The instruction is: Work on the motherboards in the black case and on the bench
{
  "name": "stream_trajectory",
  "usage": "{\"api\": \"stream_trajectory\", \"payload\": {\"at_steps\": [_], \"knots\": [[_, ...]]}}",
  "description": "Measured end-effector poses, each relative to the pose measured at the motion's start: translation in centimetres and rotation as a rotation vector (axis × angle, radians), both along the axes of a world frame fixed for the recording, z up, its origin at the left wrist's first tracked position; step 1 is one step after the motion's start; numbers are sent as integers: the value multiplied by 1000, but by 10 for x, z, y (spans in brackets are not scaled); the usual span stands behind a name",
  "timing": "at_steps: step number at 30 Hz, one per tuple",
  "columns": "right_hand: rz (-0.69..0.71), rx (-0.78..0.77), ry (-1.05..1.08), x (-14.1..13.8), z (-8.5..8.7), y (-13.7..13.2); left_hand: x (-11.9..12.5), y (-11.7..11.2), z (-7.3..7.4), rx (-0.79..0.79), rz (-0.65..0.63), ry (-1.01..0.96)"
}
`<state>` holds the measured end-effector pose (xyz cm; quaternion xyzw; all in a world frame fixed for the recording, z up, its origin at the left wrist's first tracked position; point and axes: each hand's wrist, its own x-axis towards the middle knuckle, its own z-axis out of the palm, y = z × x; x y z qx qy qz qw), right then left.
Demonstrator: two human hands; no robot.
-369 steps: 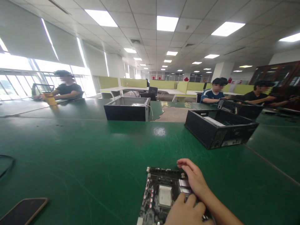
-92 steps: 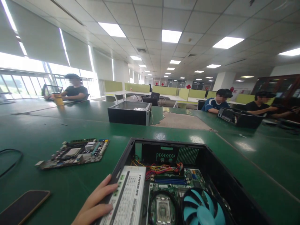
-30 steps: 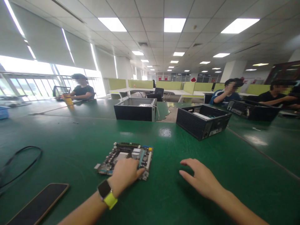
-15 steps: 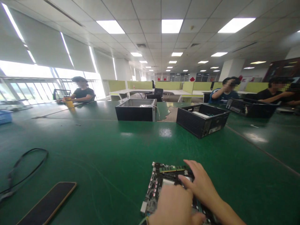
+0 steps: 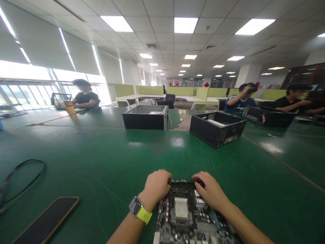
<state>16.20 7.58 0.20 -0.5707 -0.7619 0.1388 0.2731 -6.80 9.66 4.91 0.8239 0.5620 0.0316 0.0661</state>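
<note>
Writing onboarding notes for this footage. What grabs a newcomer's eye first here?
The circuit board at bottom centre, with the left hand and right hand at its far corners. Next, the watch with its bright yellow-green strap on the left wrist. Beyond, an open black computer case stands right of centre on the wide green table.

A green table (image 5: 106,152) bears a motherboard (image 5: 181,208), phone (image 5: 48,220), cable (image 5: 33,160) and cases (image 5: 205,132).

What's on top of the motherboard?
A square silver chip, small silver blocks and a teal slot show on the motherboard. The left hand and right hand cover its far corners; whatever is beneath them can't be seen.
</note>
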Motion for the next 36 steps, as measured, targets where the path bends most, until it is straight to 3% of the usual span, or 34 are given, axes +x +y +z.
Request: {"api": "stream_trajectory", "payload": {"at_steps": [11,18,27,36], "knots": [[-59,-6,27,5,-6,3,-6,1,10,-10,44,-16],[10,22,41,3,-3,1,-16,9,9,-40,-20,-56],[43,17,53,7,-10,5,-14,10,5,-17,-10,-58],[46,28,51,6,-7,4,-14,11,3,-15,9,-56]]}}
